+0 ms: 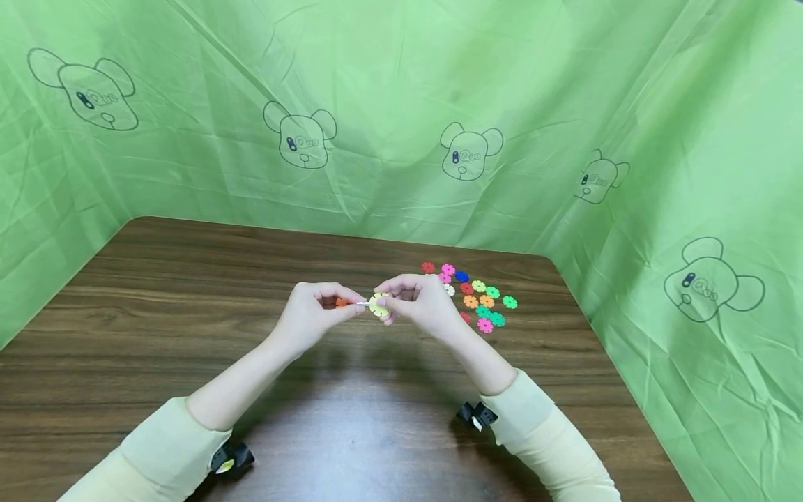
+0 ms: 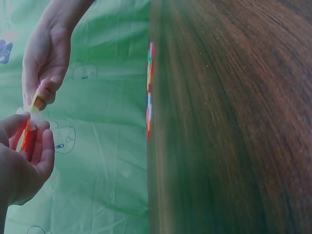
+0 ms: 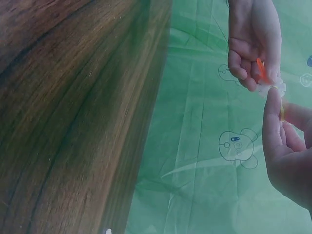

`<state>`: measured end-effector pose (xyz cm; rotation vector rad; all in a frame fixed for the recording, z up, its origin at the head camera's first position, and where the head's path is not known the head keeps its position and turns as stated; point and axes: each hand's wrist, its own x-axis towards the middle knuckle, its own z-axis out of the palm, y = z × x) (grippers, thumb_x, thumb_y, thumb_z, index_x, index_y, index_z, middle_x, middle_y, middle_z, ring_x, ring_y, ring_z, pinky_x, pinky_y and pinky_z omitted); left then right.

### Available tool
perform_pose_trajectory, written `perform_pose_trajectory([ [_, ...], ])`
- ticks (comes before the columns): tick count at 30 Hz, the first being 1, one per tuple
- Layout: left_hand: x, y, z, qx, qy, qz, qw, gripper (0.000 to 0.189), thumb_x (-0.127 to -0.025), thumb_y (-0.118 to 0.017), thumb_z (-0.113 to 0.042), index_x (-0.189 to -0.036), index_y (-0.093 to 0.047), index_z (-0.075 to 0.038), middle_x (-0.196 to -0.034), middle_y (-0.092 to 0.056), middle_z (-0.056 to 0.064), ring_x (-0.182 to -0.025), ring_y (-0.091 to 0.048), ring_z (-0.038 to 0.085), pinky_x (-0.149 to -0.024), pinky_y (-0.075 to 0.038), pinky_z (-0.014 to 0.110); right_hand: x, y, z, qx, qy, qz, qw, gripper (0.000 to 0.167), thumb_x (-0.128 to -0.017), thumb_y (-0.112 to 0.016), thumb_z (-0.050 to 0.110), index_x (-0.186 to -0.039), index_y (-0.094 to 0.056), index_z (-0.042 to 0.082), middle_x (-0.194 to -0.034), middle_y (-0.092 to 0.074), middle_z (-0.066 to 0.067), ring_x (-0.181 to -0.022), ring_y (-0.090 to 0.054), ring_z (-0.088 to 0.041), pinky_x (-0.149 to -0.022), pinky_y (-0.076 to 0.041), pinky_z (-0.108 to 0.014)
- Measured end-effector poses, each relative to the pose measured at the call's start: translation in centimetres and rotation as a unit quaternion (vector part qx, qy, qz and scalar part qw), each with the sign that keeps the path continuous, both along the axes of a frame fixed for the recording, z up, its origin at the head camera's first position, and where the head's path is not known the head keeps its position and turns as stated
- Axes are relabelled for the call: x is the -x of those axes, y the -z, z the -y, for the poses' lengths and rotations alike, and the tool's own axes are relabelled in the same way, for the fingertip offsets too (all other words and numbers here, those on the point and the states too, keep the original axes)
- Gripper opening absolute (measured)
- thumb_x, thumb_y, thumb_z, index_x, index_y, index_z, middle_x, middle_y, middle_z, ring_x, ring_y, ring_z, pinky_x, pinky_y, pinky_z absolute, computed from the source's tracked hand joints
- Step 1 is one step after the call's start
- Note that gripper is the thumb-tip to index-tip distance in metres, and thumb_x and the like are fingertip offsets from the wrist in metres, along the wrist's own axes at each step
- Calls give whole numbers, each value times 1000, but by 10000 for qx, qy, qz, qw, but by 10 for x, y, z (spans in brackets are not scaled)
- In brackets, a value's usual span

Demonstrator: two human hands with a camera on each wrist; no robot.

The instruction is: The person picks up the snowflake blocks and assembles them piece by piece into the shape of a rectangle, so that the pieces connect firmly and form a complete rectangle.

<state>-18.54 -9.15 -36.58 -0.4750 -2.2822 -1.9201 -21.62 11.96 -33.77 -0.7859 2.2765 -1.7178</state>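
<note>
Above the table, my left hand (image 1: 306, 315) grips an orange notched flower-shaped disc (image 1: 341, 302) between thumb and fingers. A white disc of the same kind (image 3: 274, 88) is set crosswise at the orange one's end, by the left fingertips. Facing it, my right hand (image 1: 428, 305) pinches a pale yellow disc (image 1: 379, 305) by its right side. The yellow disc's left edge meets the white disc, which shows edge-on in the head view. Fingers cover part of the orange disc.
On the wooden table (image 1: 188, 279), several loose flower-shaped discs (image 1: 486, 301) in red, pink, blue, green, orange and yellow lie beyond and right of my right hand. A green curtain (image 1: 389, 188) with bear outlines borders the table's back and sides.
</note>
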Motion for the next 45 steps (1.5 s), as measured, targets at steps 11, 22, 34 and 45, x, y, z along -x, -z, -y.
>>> perform_pose_trajectory([
  [11,3,2,3,83,-56,-19,9999,9,-79,-77,-14,-86,-74,-10,-68,-62,1,-56,-47,7,-49,-39,20,4,3,-4,78,-252,305,9992,24,-88,-67,9,-108,-63,-4,-91,-68,-19,-71,-69,-33,-68,-55,-52],
  [22,3,-1,21,128,-169,304,9993,14,-79,-77,-14,-90,-73,-7,-73,-64,0,-60,-52,5,-54,-44,20,16,2,-35,-907,26,-316,9954,25,-85,-71,13,-109,-67,7,-100,-70,-10,-76,-68,-19,-65,-57,-38],
  [34,-10,-16,33,376,-159,408,9983,14,-81,-73,-6,-93,-71,0,-74,-64,4,-59,-49,4,-53,-42,19,54,29,-85,-1838,441,-1997,9615,26,-81,-75,12,-106,-69,13,-107,-67,-1,-95,-61,-15,-81,-52,-41],
  [45,1,6,49,551,-231,509,9969,19,-80,-77,-21,-91,-71,-7,-78,-66,1,-65,-56,7,-58,-47,22,83,65,-142,-2751,-105,-1910,9422,34,-80,-76,15,-113,-68,11,-122,-62,-5,-119,-51,-25,-96,-42,-48],
])
